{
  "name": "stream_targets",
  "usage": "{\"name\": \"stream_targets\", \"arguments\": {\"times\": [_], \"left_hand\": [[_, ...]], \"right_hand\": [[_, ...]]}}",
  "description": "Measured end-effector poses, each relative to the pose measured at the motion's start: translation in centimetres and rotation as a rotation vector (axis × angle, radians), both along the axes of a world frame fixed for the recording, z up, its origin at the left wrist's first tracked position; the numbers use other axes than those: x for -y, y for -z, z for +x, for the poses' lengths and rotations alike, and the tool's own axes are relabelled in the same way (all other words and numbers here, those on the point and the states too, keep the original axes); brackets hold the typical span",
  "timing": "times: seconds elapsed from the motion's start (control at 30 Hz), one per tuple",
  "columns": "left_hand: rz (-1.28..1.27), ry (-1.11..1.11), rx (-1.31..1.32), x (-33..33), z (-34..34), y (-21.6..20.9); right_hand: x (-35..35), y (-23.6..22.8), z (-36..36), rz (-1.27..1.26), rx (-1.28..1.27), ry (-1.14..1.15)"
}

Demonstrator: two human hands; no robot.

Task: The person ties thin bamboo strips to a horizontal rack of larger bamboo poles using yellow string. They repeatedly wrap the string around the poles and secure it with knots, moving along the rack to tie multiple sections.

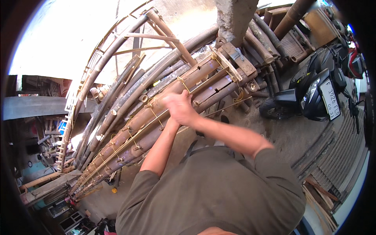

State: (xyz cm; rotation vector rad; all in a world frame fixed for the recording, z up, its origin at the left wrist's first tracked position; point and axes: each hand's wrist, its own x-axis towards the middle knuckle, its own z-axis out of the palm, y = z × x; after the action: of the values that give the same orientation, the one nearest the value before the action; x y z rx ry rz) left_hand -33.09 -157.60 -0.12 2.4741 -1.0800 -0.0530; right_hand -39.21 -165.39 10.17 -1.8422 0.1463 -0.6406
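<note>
My right hand [183,107] lies over my left hand, above two long brown bamboo poles. Motion smears its fingers, so I cannot make out a grip. Most of my left hand is hidden beneath it; the left forearm [161,150] rises from below. The upper bamboo pole [135,123] and the lower bamboo pole [150,137] run side by side, from lower left to upper right. Yellowish cord [182,83] is tied around them at intervals, and slots are cut along them. At the right end they meet a wooden end block [241,64].
More bamboo poles [147,80] lie stacked beyond, under a curved bamboo frame [94,74]. A concrete post [235,19] stands at the far side. To the right is a parked motorcycle [313,98], with corrugated sheets [340,156] nearer me.
</note>
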Motion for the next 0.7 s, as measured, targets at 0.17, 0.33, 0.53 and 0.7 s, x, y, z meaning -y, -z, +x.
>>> {"name": "stream_targets", "arguments": {"times": [0.17,0.33,0.53,0.7], "left_hand": [[-0.049,-0.003,-0.129,3.1,-0.6,-5.5],[0.062,0.006,-0.173,3.2,0.4,-5.5],[-0.019,-0.042,-0.207,3.0,-0.7,-5.2],[-0.515,-0.078,-0.583,8.0,4.7,-8.2]], "right_hand": [[10.0,2.9,8.1,-0.827,-0.493,-0.061],[12.4,1.7,9.0,0.315,-0.453,-0.395],[7.0,6.8,-10.1,-0.494,-0.356,-0.54],[5.2,6.5,-9.7,-0.174,-0.268,-0.455]]}}
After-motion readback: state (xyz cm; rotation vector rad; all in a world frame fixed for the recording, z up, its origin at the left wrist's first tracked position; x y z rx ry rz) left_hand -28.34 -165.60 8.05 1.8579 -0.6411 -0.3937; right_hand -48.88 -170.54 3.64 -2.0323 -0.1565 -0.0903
